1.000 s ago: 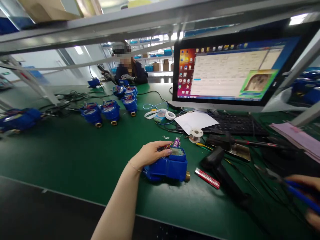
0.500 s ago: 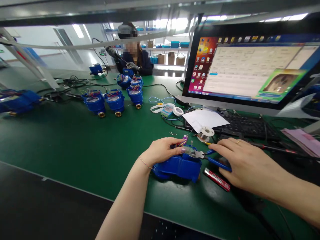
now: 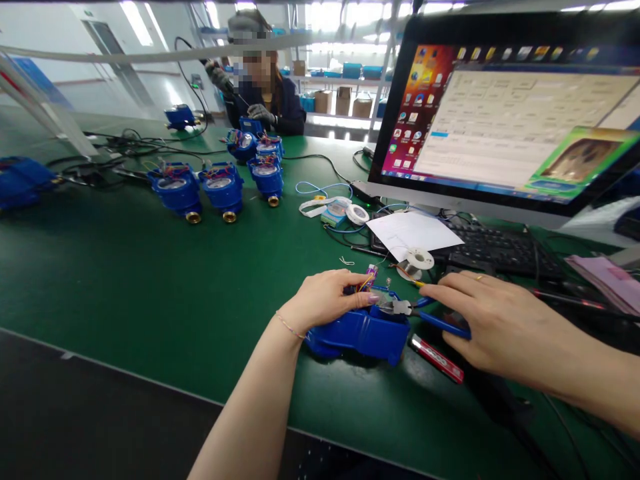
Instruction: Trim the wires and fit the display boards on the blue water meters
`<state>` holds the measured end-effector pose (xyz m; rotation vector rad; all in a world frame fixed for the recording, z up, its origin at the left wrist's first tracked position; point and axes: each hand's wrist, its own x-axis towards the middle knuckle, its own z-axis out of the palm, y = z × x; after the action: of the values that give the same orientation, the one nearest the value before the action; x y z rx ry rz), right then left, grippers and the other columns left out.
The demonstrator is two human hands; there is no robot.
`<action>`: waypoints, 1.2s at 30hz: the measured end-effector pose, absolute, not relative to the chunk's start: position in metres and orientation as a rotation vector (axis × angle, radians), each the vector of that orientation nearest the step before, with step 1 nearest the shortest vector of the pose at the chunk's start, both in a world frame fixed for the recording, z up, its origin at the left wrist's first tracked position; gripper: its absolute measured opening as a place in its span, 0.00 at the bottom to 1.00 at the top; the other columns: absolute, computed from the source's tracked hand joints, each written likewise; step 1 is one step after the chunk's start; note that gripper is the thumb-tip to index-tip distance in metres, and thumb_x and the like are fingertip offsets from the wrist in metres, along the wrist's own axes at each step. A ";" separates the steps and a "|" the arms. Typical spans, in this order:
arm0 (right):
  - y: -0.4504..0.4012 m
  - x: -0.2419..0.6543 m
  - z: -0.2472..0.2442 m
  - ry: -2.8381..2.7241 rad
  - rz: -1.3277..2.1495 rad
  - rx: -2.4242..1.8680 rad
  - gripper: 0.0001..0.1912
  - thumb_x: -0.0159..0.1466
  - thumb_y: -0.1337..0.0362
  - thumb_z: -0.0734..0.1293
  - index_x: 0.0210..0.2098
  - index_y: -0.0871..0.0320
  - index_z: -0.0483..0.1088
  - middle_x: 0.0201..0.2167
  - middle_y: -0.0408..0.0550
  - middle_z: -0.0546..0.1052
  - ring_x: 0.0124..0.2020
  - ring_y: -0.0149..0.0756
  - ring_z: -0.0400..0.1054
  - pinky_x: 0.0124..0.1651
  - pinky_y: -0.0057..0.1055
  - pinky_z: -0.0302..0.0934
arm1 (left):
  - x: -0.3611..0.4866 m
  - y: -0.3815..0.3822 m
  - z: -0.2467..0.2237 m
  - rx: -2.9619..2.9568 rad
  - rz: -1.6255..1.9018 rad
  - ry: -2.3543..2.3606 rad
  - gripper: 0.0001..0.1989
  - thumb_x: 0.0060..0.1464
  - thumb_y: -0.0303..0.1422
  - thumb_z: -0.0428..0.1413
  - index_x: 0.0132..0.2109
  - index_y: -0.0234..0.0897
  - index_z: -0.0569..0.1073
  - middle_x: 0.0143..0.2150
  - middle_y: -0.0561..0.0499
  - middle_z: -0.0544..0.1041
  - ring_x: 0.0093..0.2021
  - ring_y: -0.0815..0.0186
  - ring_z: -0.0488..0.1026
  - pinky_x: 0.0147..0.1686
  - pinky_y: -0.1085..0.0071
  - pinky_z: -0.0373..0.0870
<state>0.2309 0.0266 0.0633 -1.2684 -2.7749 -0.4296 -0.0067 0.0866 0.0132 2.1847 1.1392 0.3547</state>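
A blue water meter (image 3: 357, 335) lies on the green bench in front of me. My left hand (image 3: 331, 298) rests over its top, thumb and fingers closed around its upper part near a small purple component (image 3: 371, 271) and thin coloured wires. My right hand (image 3: 487, 313) grips blue-handled cutting pliers (image 3: 440, 323). Their metal jaws reach to the open top of the meter, close to my left thumb. What the jaws touch is too small to make out. A red and silver battery (image 3: 437, 358) lies just right of the meter.
Behind the meter are a solder spool (image 3: 416, 261), white paper (image 3: 414, 233), a tape roll (image 3: 357, 214) and a keyboard (image 3: 500, 250) under a monitor (image 3: 500, 120). Several blue meters (image 3: 223, 189) stand farther left. Across the bench, a gloved person (image 3: 265, 100) holds a tool.
The camera view has shifted slightly, so the bench items sit a little differently in it. Both hands keep their holds, and the pliers' jaws stay at the meter's top.
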 end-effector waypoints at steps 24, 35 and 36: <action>0.038 0.240 0.060 -2.818 -0.124 -1.349 0.20 0.53 0.70 0.65 0.47 0.61 0.70 0.38 0.54 0.72 0.36 0.44 0.70 0.39 0.39 0.68 | -0.005 0.086 0.017 2.160 0.325 1.153 0.23 0.56 0.51 0.50 0.56 0.49 0.69 0.56 0.54 0.72 0.56 0.57 0.68 0.53 0.62 0.66; 0.042 0.239 0.064 -2.868 -0.012 -1.357 0.19 0.53 0.71 0.67 0.46 0.60 0.71 0.36 0.52 0.71 0.35 0.41 0.68 0.40 0.37 0.67 | -0.006 0.084 0.017 2.176 0.349 1.143 0.23 0.56 0.50 0.50 0.56 0.50 0.69 0.55 0.53 0.73 0.54 0.57 0.69 0.52 0.63 0.66; 0.041 0.239 0.064 -2.871 -0.022 -1.352 0.19 0.53 0.71 0.67 0.46 0.61 0.71 0.36 0.52 0.71 0.36 0.41 0.68 0.40 0.37 0.67 | -0.007 0.084 0.017 2.177 0.351 1.143 0.23 0.56 0.50 0.50 0.56 0.51 0.69 0.54 0.53 0.74 0.54 0.57 0.69 0.52 0.63 0.66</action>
<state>0.2392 0.0413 0.0636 -1.3519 -2.8707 -0.0219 -0.0066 0.0840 0.0166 2.1774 1.1429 0.3512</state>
